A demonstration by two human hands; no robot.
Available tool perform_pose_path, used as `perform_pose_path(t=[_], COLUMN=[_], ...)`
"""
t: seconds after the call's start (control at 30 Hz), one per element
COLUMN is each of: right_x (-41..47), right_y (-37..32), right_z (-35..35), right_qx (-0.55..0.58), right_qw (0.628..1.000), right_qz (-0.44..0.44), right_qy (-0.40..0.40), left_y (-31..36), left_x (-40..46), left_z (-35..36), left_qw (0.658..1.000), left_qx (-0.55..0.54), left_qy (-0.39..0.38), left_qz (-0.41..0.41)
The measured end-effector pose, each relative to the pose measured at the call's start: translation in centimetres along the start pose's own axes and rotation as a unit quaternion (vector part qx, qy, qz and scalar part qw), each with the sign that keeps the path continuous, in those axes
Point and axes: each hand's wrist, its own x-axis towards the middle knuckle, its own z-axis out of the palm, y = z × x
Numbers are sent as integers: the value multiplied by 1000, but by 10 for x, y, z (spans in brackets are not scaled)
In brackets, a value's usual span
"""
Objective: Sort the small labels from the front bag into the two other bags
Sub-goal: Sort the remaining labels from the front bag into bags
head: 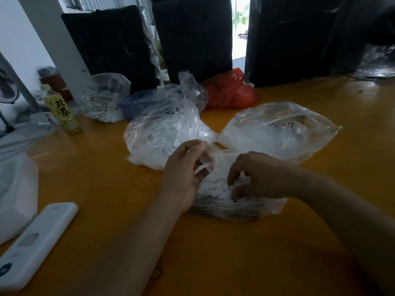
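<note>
The front bag (241, 208) is a clear plastic bag with small white printed labels (215, 189) inside, lying on the orange table. My left hand (183, 176) holds up the bag's rim, fingers curled round the plastic. My right hand (254, 176) is inside the bag's mouth, its fingertips pinching among the labels. Behind it lie two more clear bags: the left bag (162, 135) full of labels and the right bag (280, 133) with white contents.
A white power bank (36, 242) lies at the front left beside a white plastic bag (15, 195). A yellow drink bottle (64, 112), another clear bag (104, 97), a blue bowl (136, 103) and a red bag (230, 90) stand further back. Black bundles (192, 35) line the table's far edge.
</note>
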Motion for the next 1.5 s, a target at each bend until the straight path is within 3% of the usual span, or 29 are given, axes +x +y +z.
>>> perform_pose_path(t=[0.1, 0.23, 0.4, 0.53, 0.6, 0.73, 0.83, 0.97, 1.1, 1.2, 1.33, 1.5], right_x=[1, -1, 0, 0, -1, -2, -1, -5, -6, -7, -8, -9], right_y=[-1, 3, 6, 6, 8, 8, 5, 5, 5, 0, -3, -9], right_z=[1, -7, -9, -11, -11, -9, -12, -16, -19, -22, -24, -24], right_qx=[0, 107, 314, 396, 391, 234, 205, 259, 334, 379, 369, 382], right_qw=[1000, 991, 925, 881, 883, 951, 961, 942, 905, 875, 872, 862], right_qz=[3, 40, 100, 110, 115, 130, 144, 134, 124, 100, 98, 74], right_qy=[-12, 77, 187, 236, 235, 154, 115, 167, 233, 283, 305, 325], left_y=[-2, -2, -4, -8, -8, -5, -4, -6, -8, -10, -14, -18], left_x=[-1, 0, 1, 2, 2, 1, 1, 0, -1, 0, 2, 3], left_z=[0, -4, -4, -4, -4, -5, -4, -3, -4, -5, -5, -8], left_qw=[999, 998, 999, 999, 999, 998, 998, 999, 994, 994, 998, 995], left_qx=[34, 57, -5, -13, 8, 51, 34, 2, 104, 111, 57, 92], left_qy=[11, 7, -19, -31, -16, 10, 10, -3, -7, -8, -11, -32], left_qz=[-15, -15, -27, -27, -32, -40, -45, -35, -15, -2, 10, 28])
